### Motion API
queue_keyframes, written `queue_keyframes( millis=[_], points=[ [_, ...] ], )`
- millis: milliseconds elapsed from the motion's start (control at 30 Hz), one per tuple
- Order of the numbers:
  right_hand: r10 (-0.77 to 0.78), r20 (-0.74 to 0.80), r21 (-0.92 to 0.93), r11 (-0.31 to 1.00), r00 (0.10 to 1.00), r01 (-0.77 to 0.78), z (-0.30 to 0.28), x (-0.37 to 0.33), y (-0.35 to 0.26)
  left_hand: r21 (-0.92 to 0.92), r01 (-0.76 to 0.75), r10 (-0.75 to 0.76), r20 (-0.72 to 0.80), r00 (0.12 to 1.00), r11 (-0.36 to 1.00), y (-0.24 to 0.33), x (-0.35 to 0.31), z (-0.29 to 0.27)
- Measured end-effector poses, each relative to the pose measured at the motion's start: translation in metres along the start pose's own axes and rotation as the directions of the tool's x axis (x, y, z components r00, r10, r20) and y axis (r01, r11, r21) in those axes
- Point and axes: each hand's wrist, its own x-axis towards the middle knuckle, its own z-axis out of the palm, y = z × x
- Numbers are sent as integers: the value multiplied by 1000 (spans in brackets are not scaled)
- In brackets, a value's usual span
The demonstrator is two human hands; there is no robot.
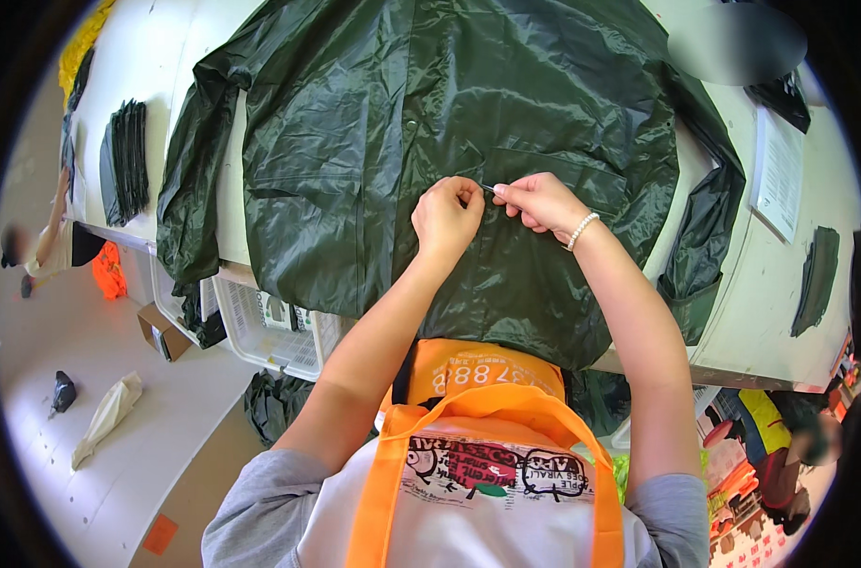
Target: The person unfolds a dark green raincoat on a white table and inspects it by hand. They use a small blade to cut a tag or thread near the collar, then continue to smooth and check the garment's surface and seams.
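Raincoat (544, 104) could rip if the right hand (542, 203), pinching a thin thing (487, 188), slips; can't tell if the left hand (446, 216) grips.

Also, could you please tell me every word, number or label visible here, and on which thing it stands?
I don't copy wording, but print shows here:
Pale shirt: dark lettering, partly readable.
Orange apron: white characters and digits, partly readable.
White papers, right: too small to read.
Packages in white basket: partly hidden.
Pale surface, lower right: red characters, blurred.
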Motion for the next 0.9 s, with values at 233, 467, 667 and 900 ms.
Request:
queue_keyframes(
  millis=[233,467,667,900],
  points=[
    [-37,-51,-22,999,998,36,1,1,3,-82,-94,95,16,995,992,-3,2,1],
    [-474,-457,-229,880,753,416,-31,-56,33,109,-306,67,858,510,946,-8,-16,-90],
    [-367,-617,-344,922,696,180,-113,-45,60,155,-422,220,669,710,893,15,-16,-87],
    [-358,-765,-222,927,536,303,-105,-33,77,-291,-552,622,441,647,781,78,-16,42]
  ],
)
